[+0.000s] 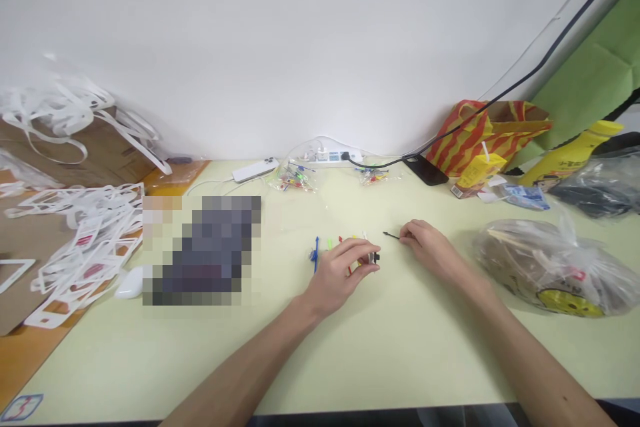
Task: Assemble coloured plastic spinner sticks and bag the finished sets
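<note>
Two parts are held: the left hand (337, 273) pinches a small black-and-white piece (377, 257) between thumb and fingers, and the right hand (430, 243) is closed on one end of a thin black rod (391, 235), its tip pointing towards the other piece but apart from it. Whether either part touches the bench (370, 360) cannot be told. The work looks partway along: the black parts are not joined, while a blue piece (315, 255) stands out beside the left hand and coloured tips (341, 239) show behind it, too hidden to judge as finished. Farther back, near the power strip (333, 156), two clear bags, the left bag (295, 180) and the right bag (376, 177), hold similar bright parts, seemingly unused. No brand can be read: print on the yellow drink carton (480, 172), the yellow bottle (570, 153) and the large plastic bag with a yellow face (570, 301) is too small or creased. Only the corner sticker (23, 407) offers a mark, apparently a handwritten 3.
</note>
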Tool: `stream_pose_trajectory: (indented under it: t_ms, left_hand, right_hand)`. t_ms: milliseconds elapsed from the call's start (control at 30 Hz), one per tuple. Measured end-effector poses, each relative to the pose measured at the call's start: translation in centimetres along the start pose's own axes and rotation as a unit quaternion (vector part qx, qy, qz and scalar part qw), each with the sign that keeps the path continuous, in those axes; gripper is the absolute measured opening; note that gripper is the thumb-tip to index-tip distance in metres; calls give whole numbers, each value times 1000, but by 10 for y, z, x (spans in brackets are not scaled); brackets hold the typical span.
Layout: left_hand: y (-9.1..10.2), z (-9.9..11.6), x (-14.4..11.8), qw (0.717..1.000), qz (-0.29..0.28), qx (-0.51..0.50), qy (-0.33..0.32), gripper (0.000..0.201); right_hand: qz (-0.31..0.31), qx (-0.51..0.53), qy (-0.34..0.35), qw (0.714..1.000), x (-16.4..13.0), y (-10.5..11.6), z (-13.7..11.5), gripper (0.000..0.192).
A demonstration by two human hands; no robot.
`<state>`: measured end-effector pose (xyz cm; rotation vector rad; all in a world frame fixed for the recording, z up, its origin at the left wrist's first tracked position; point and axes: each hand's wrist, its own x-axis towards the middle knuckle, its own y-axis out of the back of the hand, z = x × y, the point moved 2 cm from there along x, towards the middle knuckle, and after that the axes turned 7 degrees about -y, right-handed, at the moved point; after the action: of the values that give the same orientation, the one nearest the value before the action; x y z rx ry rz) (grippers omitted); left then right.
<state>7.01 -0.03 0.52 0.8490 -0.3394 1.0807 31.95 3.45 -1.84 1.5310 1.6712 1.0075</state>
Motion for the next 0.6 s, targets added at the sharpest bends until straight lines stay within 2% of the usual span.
stream_pose_trajectory:
  t_ms: [133, 300, 433, 600]
  left_hand:
    - [1, 1, 1, 1000, 8, -5, 2, 25]
    - [1, 2, 2, 1000, 12, -7, 4, 23]
    - [2, 2, 3, 1000, 12, 4, 11, 23]
    - [3, 2, 2, 999, 23, 11, 32, 23]
  right_hand:
    - [19, 56, -29, 998, -1, 3, -4, 16]
    - [-34, 242, -44, 969, -7, 6, -19, 26]
    - [-92, 397, -30, 913, -13, 5, -40, 31]
    - [-174, 561, -13, 809, -20, -1, -60, 25]
